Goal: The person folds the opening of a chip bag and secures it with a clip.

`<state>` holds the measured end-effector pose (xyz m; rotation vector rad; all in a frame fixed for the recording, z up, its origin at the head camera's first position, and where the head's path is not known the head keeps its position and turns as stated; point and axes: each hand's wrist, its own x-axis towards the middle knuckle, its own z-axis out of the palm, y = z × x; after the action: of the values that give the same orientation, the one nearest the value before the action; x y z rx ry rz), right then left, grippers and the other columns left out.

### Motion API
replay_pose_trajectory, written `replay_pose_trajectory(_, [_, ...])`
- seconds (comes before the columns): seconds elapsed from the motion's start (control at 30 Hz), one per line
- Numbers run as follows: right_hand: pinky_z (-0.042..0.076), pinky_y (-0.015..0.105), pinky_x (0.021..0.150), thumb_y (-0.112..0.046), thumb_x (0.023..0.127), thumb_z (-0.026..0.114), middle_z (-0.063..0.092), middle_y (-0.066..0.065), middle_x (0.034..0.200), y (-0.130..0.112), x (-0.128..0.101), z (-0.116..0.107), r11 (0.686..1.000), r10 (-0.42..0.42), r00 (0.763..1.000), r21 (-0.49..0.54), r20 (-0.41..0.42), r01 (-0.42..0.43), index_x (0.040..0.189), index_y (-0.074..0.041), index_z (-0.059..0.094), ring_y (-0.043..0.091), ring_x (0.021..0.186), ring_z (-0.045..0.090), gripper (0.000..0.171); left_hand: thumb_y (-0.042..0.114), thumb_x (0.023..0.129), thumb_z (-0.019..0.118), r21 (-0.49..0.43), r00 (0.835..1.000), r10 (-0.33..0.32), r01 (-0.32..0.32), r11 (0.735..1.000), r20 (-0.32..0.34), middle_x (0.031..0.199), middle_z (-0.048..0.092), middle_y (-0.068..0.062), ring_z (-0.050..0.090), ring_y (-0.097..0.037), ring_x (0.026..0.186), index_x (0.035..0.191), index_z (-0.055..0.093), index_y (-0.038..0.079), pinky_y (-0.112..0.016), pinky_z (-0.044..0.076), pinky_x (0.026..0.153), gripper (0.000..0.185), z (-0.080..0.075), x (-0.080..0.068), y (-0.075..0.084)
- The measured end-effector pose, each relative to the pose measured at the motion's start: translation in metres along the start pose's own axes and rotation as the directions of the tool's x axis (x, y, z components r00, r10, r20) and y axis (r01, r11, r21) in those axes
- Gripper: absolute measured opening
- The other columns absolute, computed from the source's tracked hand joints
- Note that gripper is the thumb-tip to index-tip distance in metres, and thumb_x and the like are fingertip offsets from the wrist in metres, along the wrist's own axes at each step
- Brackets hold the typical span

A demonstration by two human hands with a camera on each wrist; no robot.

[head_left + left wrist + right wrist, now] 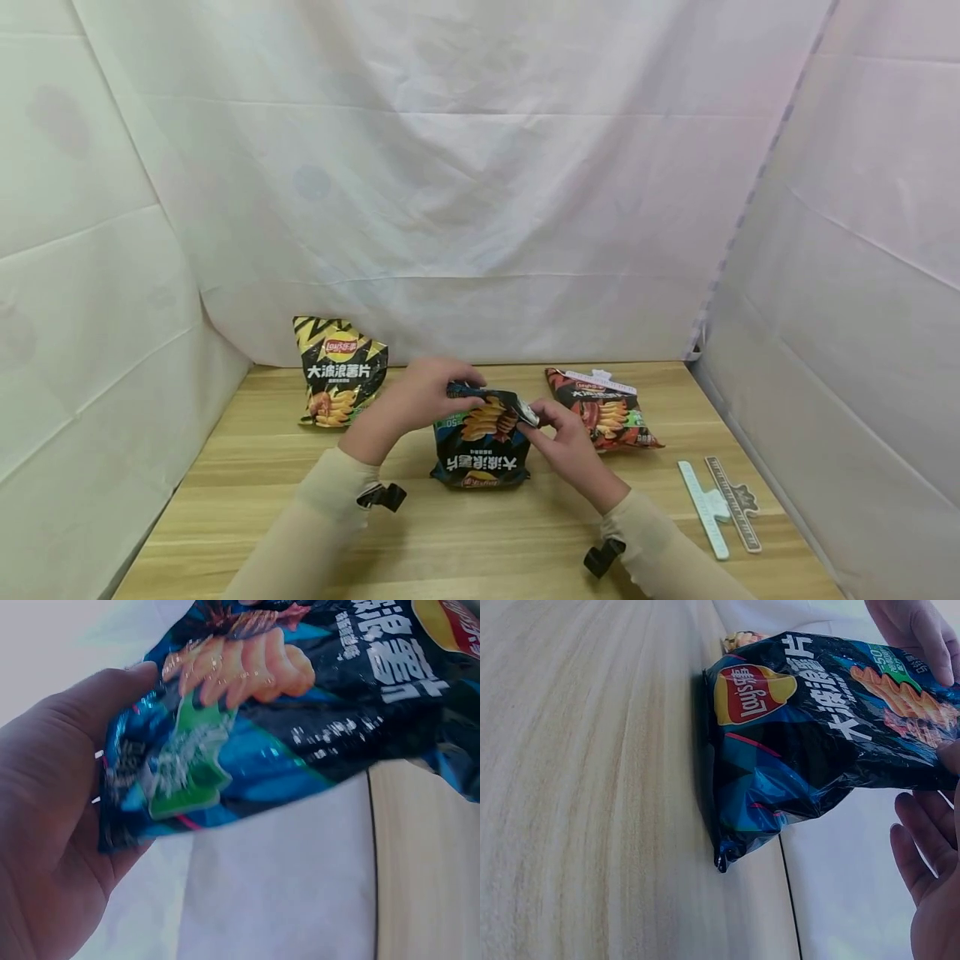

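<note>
A person works along the upper edge of a blue bag [483, 458], held upside down, its logo lowest, at the middle of a wooden counter [450, 558]. The left hand [427, 393] pinches the upper left corner, thumb on the printed face and fingers behind; the right hand [568, 442] pinches the upper right corner, where a silvery patch [528, 412] shows. Whether that patch marks an opening or a fold, the pictures do not tell. By the look of it, the work is about one-third done: at far right, a red bag [611, 421] lies with a white clip [600, 382] across its far end, the only one of three bags seen fastened. No clip shows on the blue bag, whose edge appears to be in preparation. A mint clip [702, 508] and a gray clip [732, 500] lie side by side at near right, matching in number the bags left: the blue one and a yellow bag [341, 371], upright at far left near the curtain [465, 225].
</note>
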<state>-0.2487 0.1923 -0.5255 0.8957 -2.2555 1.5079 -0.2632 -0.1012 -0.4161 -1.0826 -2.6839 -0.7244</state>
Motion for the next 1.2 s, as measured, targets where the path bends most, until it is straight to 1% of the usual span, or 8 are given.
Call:
replay_pose_trajectory(0.13, [0.055,0.028,0.077,0.012,0.096,0.079,0.073,0.007,0.099,0.000,0.001,0.001,0.998,-0.063,0.998,-0.006,-0.017,0.063,0.105,-0.011,0.074,0.014,0.085,0.067,0.025,0.040,0.104,0.081,0.110,0.999,0.030,-0.034,0.993,0.039,0.115,0.080,0.009,0.075,-0.011,0.099,0.124,0.082,0.023,-0.038,0.062,0.085,0.026,-0.002,0.007,0.011])
replay_pose_trajectory(0.33, [0.053,0.028,0.074,0.012,0.097,0.078,0.072,0.002,0.097,-0.001,0.004,0.000,0.996,-0.091,0.996,-0.003,-0.003,0.091,0.102,-0.008,0.073,0.013,0.083,0.066,0.021,0.038,0.104,0.081,0.160,0.996,0.056,-0.066,0.985,0.065,0.113,0.080,0.011,0.074,-0.010,0.098,0.120,0.083,0.025,-0.037,0.062,0.085,0.020,-0.001,0.013,0.014])
replay_pose_trajectory(0.53, [0.054,0.027,0.075,-0.001,0.102,0.079,0.073,0.001,0.099,-0.003,0.004,-0.003,0.997,-0.076,0.997,0.025,0.015,0.076,0.104,-0.008,0.075,0.013,0.086,0.068,0.008,0.034,0.104,0.082,0.149,0.995,0.074,-0.083,0.985,0.063,0.114,0.081,0.009,0.075,-0.011,0.098,0.118,0.084,0.025,-0.037,0.062,0.085,0.017,-0.001,0.013,0.013])
replay_pose_trajectory(0.7, [0.050,0.028,0.068,0.006,0.099,0.080,0.069,0.000,0.091,0.001,0.004,-0.001,0.994,-0.106,0.994,-0.018,-0.018,0.106,0.097,-0.010,0.072,0.013,0.079,0.062,0.018,0.025,0.104,0.082,0.135,0.992,0.115,-0.121,0.983,0.055,0.112,0.082,0.007,0.076,-0.012,0.098,0.115,0.085,0.022,-0.037,0.063,0.086,0.012,-0.001,0.014,0.011])
replay_pose_trajectory(0.8, [0.049,0.031,0.066,0.007,0.098,0.080,0.069,0.000,0.088,0.004,0.004,0.000,0.994,-0.103,0.994,-0.047,-0.037,0.101,0.093,-0.016,0.071,0.013,0.076,0.060,0.025,0.021,0.104,0.082,0.134,0.990,0.132,-0.137,0.982,0.046,0.112,0.082,0.006,0.077,-0.013,0.100,0.114,0.086,0.021,-0.037,0.063,0.088,0.012,-0.001,0.013,0.008])
replay_pose_trajectory(0.93, [0.050,0.034,0.066,0.004,0.100,0.079,0.073,0.004,0.090,0.003,0.005,0.000,0.996,-0.077,0.996,-0.055,-0.041,0.075,0.095,-0.018,0.073,0.012,0.076,0.062,0.024,0.019,0.103,0.082,0.140,0.989,0.143,-0.146,0.979,0.030,0.114,0.083,0.005,0.078,-0.015,0.103,0.115,0.086,0.020,-0.038,0.064,0.090,0.013,0.000,0.013,0.006])
replay_pose_trajectory(1.07, [0.052,0.031,0.067,0.001,0.102,0.078,0.077,0.000,0.094,0.000,0.006,-0.002,0.995,-0.072,0.996,-0.079,-0.058,0.068,0.099,-0.018,0.077,0.010,0.078,0.065,0.019,0.019,0.102,0.083,0.154,0.989,0.150,-0.150,0.977,0.008,0.113,0.083,0.003,0.079,-0.015,0.102,0.114,0.087,0.019,-0.038,0.064,0.089,0.012,-0.001,0.013,0.005])
replay_pose_trajectory(1.2, [0.052,0.027,0.067,0.001,0.100,0.081,0.077,-0.006,0.093,0.000,0.006,-0.003,0.989,-0.106,0.991,-0.110,-0.084,0.097,0.097,-0.021,0.077,0.009,0.079,0.068,0.023,0.018,0.102,0.083,0.155,0.987,0.160,-0.158,0.975,-0.003,0.111,0.083,0.004,0.078,-0.014,0.098,0.114,0.086,0.018,-0.036,0.064,0.086,0.012,-0.001,0.014,0.006])
